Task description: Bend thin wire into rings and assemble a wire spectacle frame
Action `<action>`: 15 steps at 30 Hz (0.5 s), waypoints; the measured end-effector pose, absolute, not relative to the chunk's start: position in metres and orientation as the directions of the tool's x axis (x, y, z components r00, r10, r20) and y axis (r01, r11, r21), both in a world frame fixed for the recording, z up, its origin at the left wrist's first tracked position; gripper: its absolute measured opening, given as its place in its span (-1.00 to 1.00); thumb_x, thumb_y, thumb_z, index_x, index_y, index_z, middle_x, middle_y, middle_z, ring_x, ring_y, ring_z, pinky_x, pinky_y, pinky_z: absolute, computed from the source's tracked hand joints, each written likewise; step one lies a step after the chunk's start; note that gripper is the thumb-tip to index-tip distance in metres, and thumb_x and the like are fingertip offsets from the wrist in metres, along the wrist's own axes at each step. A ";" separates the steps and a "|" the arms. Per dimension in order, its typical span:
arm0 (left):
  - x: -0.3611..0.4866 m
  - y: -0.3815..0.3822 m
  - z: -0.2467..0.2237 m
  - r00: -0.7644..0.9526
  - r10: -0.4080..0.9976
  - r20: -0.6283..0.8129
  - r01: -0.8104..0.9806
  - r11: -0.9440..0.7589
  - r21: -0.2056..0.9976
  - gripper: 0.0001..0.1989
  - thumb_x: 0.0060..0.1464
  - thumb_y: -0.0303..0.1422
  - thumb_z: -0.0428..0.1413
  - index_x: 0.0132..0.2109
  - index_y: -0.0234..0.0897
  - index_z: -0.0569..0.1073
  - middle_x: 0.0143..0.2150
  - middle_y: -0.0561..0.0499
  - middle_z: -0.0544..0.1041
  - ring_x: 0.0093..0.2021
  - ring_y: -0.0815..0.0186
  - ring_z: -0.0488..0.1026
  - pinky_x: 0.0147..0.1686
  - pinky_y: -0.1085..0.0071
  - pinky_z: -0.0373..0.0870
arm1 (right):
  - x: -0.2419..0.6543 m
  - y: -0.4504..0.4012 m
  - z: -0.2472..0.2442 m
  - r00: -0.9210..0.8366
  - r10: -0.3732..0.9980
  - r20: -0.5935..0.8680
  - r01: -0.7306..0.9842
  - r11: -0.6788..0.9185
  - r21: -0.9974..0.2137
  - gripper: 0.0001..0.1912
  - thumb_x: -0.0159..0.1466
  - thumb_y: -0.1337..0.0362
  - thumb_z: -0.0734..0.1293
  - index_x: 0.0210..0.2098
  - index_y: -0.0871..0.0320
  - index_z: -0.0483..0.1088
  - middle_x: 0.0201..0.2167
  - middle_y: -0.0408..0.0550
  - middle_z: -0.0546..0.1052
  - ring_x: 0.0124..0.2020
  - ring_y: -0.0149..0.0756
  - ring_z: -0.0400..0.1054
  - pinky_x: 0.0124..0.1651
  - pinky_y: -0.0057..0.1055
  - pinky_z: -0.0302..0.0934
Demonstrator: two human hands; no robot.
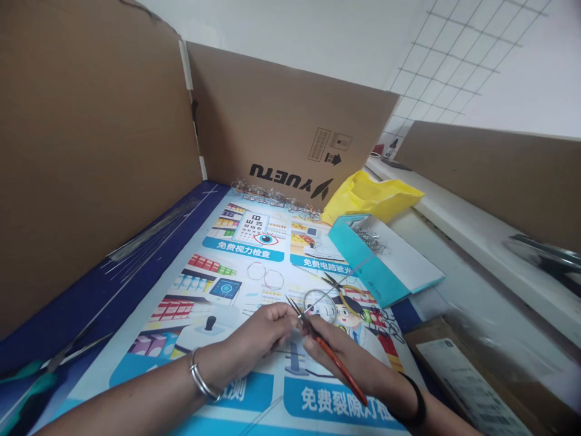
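Observation:
My left hand [272, 326], with a silver bangle at the wrist, is closed in a pinch near the jaws of the pliers; a thin wire runs at its fingertips. In my right hand [333, 345] are pliers with orange-red handles [338, 366], their thin jaws pointing up and left at the wire. A wire ring [320, 290] lies or hangs just beyond the fingers, and a thin strand extends up to the right. Both hands are close together over the printed sheet. What exactly the left fingers pinch is too small to tell apart fully.
Scissors [349, 297] lie beyond the hands, near a blue-white box [394, 272] holding wire bits. A yellow bag [372, 197] is behind. Green-handled scissors [43, 375] and long wires [145, 239] lie left. Cardboard panels [281, 115] stand around; a brown package [481, 375] lies right.

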State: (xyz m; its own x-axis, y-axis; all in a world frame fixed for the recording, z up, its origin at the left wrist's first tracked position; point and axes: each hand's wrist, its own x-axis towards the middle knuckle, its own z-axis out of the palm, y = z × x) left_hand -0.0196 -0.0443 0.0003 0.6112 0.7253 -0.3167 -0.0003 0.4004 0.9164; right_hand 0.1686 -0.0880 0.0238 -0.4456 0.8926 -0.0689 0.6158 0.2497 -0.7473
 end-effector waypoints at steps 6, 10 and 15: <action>-0.018 -0.042 -0.003 0.601 0.752 -0.269 -0.017 0.349 0.937 -0.86 0.01 -0.31 0.08 -0.42 -0.30 0.37 -0.61 0.18 0.20 -0.61 0.49 -0.01 -0.57 0.50 -0.08 | 0.161 -0.082 0.029 -0.420 0.877 -0.234 0.678 0.131 -0.724 -0.86 0.28 0.21 0.17 -0.24 0.15 0.22 -0.39 -0.10 0.40 -0.41 -0.36 0.23 -0.30 -0.40 0.20; -0.017 -0.040 -0.003 0.602 0.751 -0.271 -0.029 0.360 0.933 -0.85 0.01 -0.31 0.07 -0.43 -0.30 0.35 -0.62 0.19 0.19 -0.62 0.50 -0.01 -0.59 0.50 -0.11 | 0.160 -0.077 0.020 -0.417 0.880 -0.228 0.663 0.123 -0.738 -0.92 0.26 0.27 0.14 -0.30 0.16 0.20 -0.42 -0.11 0.36 -0.42 -0.38 0.20 -0.31 -0.40 0.19; -0.018 -0.035 -0.003 0.577 0.751 -0.321 -0.010 0.399 0.917 -0.81 0.01 -0.29 0.07 -0.47 -0.29 0.31 -0.65 0.20 0.15 -0.65 0.51 -0.06 -0.63 0.51 -0.16 | 0.161 -0.068 0.011 -0.429 0.868 -0.248 0.629 0.090 -0.772 -0.93 0.23 0.28 0.16 -0.33 0.15 0.20 -0.47 -0.16 0.31 -0.45 -0.41 0.19 -0.37 -0.46 0.16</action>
